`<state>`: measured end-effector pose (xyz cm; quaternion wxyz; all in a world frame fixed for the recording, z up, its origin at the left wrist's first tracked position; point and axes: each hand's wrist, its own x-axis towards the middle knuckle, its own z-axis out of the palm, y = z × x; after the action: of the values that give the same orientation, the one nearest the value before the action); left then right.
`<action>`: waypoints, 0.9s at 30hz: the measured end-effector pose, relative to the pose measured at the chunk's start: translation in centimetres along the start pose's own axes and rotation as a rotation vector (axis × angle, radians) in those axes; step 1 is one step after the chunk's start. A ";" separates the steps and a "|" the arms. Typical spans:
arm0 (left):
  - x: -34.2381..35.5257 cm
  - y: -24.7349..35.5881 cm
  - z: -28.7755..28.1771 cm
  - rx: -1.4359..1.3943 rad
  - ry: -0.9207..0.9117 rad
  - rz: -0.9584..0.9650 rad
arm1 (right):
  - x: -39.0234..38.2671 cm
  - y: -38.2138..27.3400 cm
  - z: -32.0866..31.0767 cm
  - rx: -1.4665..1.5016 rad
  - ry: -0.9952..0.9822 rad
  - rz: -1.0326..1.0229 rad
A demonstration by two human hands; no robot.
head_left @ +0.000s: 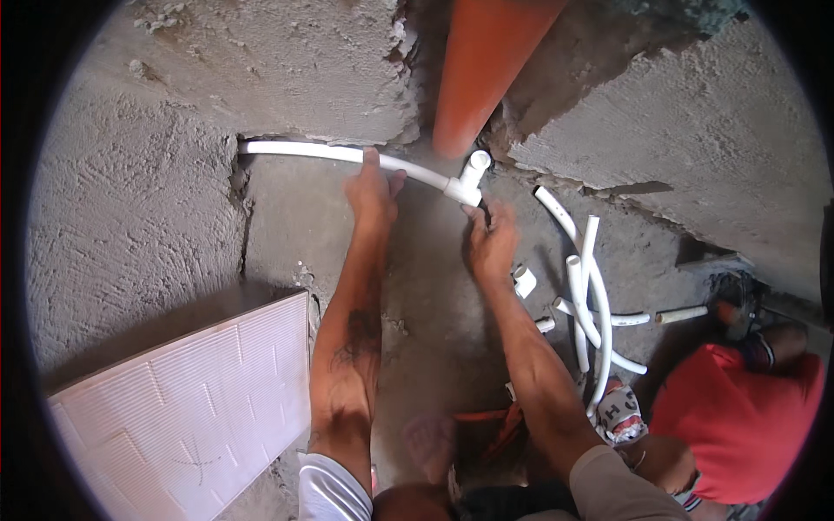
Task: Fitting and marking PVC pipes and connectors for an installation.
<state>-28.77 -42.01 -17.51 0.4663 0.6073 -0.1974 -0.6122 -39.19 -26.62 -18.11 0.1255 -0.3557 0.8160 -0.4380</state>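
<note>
A long white plastic pipe [304, 150] runs along the foot of the rough wall and bends slightly toward me at its right end. That end sits in a white tee fitting [470, 180], whose branch opening points up and away. My left hand [373, 189] is closed around the pipe near its middle, with a finger over the top. At the tee's near right end, my right hand [493, 241] grips the fitting between thumb and fingers; slight blur softens its fingertips.
A thick orange pipe [486, 78] stands in the wall gap beyond the tee. Loose white pipe pieces [599, 295] and a small white fitting [524, 282] lie at right. A ribbed tile [191, 408] leans at left. Someone in red [738, 417] crouches at lower right.
</note>
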 end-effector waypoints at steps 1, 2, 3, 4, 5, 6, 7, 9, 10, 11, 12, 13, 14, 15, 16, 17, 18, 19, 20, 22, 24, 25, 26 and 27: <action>0.2 0.0 -0.2 0.005 0.004 -0.003 | 0.0 0.2 0.1 0.000 -0.004 0.006; 0.4 0.2 -0.4 0.007 -0.010 -0.035 | -0.2 0.3 0.2 -0.012 0.000 0.002; 0.5 0.4 -0.6 0.007 -0.022 -0.064 | -0.2 0.6 0.3 -0.022 0.002 -0.005; 0.4 0.4 -0.7 0.009 -0.015 -0.064 | -0.2 0.8 0.3 -0.020 -0.004 -0.002; 0.3 0.4 -0.6 0.034 -0.032 -0.063 | -0.2 1.0 0.2 -0.021 0.004 -0.026; 0.3 0.5 -0.7 0.059 -0.048 -0.059 | -0.3 1.1 0.3 -0.018 0.013 -0.051; 0.4 0.5 -0.9 0.064 -0.039 -0.053 | -0.3 1.1 0.3 -0.009 0.007 -0.049; 0.2 0.5 -1.1 0.125 -0.081 -0.092 | -0.4 1.0 0.0 -0.025 -0.007 -0.041; 0.1 0.6 -1.0 0.130 -0.076 -0.091 | -0.6 0.7 0.0 -0.037 0.011 -0.074; 0.1 0.9 -0.9 0.113 -0.078 -0.081 | -0.5 0.5 0.0 -0.032 0.007 -0.070; 0.0 1.0 -0.9 0.096 -0.081 -0.072 | -0.2 0.5 0.1 -0.056 0.000 -0.032; 0.1 0.8 -1.2 0.101 -0.077 -0.071 | -0.1 0.5 0.1 -0.079 -0.006 0.005; 0.2 0.7 -1.5 0.129 -0.119 -0.026 | -0.3 0.7 0.1 -0.075 -0.010 0.009; 0.2 0.7 -1.4 0.153 -0.168 0.021 | -0.2 1.1 0.3 -0.068 0.032 -0.039; 0.3 0.7 -1.4 0.151 -0.170 0.023 | -0.2 1.3 0.4 -0.062 0.073 -0.088; 0.3 0.7 -1.3 0.144 -0.166 0.015 | -0.1 1.6 0.6 -0.063 0.076 -0.091; 0.1 0.7 -1.3 0.135 -0.157 0.002 | -0.2 1.7 0.7 -0.055 0.074 -0.082; 0.1 0.7 -1.3 0.130 -0.156 0.000 | -0.2 1.7 0.7 -0.050 0.073 -0.074; 0.1 0.7 -1.2 0.160 -0.174 0.002 | -0.3 1.8 0.7 -0.055 0.071 -0.078; 0.7 0.6 -1.5 0.185 -0.181 0.012 | -0.6 1.4 1.0 -0.099 0.110 -0.075; 1.0 0.0 -1.8 0.079 -0.212 0.065 | -0.8 1.1 1.0 -0.109 0.111 -0.075; 1.2 -0.2 -1.8 0.075 -0.206 0.061 | -1.0 0.8 0.9 -0.119 0.118 -0.067; 1.3 -0.5 -1.9 0.072 -0.189 0.079 | -1.0 0.7 0.8 -0.122 0.111 -0.069; 1.3 -0.5 -1.7 0.070 -0.177 0.095 | -0.8 0.2 0.3 -0.075 0.050 0.000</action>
<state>-27.15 -42.29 -18.99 0.4541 0.5567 -0.2877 -0.6334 -38.52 -26.19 -18.50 0.0920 -0.3491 0.8346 -0.4160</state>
